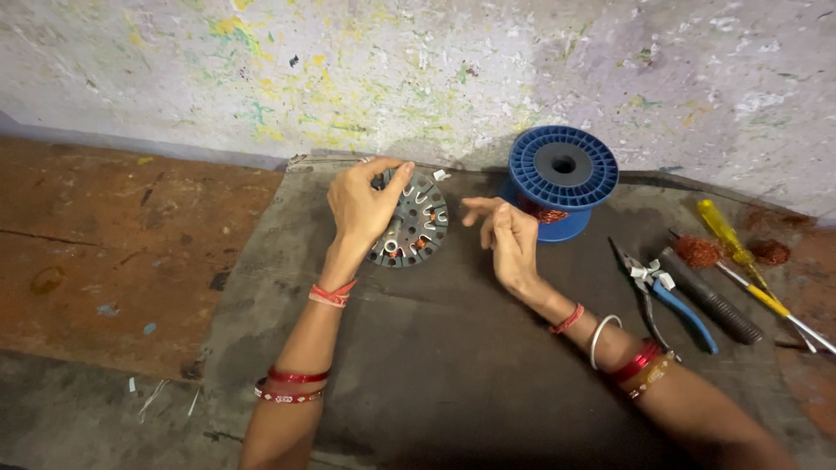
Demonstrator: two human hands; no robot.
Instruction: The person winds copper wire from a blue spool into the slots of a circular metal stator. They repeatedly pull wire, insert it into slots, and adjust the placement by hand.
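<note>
- A paint-spattered, pale plaster wall (pixel 435 70) runs across the top of the view, flecked with yellow and green
- A dark grey cloth mat (pixel 453 348) covers the middle of the worn reddish-brown floor (pixel 104 235); both forearms reach out over it
- A blue plastic wire spool (pixel 562 187) with a ribbed round flange stands on the mat near the wall, just right of the hands, with copper wire showing low on its core
- A round grey metal stator disc (pixel 413 222) with slots around its rim, white slot liners and bits of copper winding, is held tilted up off the mat, left of the spool
- The left hand (pixel 361 209) grips the disc's upper left edge, fingers curled over the rim and clamped on it
- The right hand (pixel 509 239) hovers between disc and spool, palm turned inward, fingers loosely bent and apart; whether it pinches a fine wire I cannot tell
- Blue-handled pliers (pixel 666 296) lie on the mat at the right, beside a black ribbed handle (pixel 710 296)
- A yellow-handled screwdriver (pixel 740 252) lies further right, near two small tufts of copper wire (pixel 698 252)
</note>
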